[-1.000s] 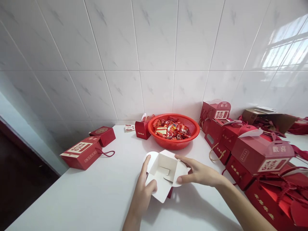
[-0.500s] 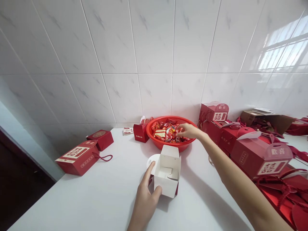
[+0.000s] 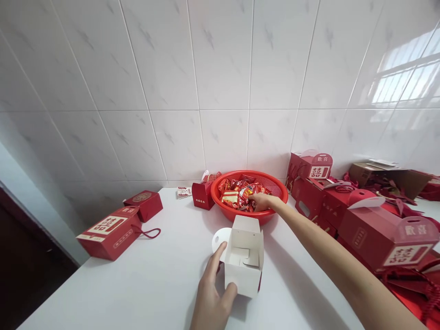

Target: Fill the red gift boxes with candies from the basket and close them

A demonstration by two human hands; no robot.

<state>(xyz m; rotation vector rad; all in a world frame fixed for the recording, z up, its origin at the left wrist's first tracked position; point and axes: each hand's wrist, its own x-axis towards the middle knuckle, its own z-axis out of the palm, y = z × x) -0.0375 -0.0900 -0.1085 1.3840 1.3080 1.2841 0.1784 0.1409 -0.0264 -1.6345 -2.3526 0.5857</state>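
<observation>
An opened box (image 3: 243,263) with a white inside stands on the white table in front of me, its flaps up and nothing in it. My left hand (image 3: 215,288) grips its left side, the fingers at the side flap and the thumb on the near wall. Behind the box is a red plastic basket (image 3: 254,219) full of wrapped candies (image 3: 237,192). My right hand (image 3: 260,201) reaches down into the basket's right part, its fingertips among the wrappers; whether they pinch a candy is hidden.
Two closed red boxes (image 3: 110,231) lie at the left, one with a cord loop. A small red box (image 3: 203,195) and printed cards (image 3: 184,192) stand left of the basket. Many red boxes (image 3: 388,231) and an open carton (image 3: 405,181) crowd the right. A tiled wall rises behind.
My right hand has moved lower into the candies. The view has shifted slightly, so the table things sit a little lower. My left hand still holds the white-lined box.
</observation>
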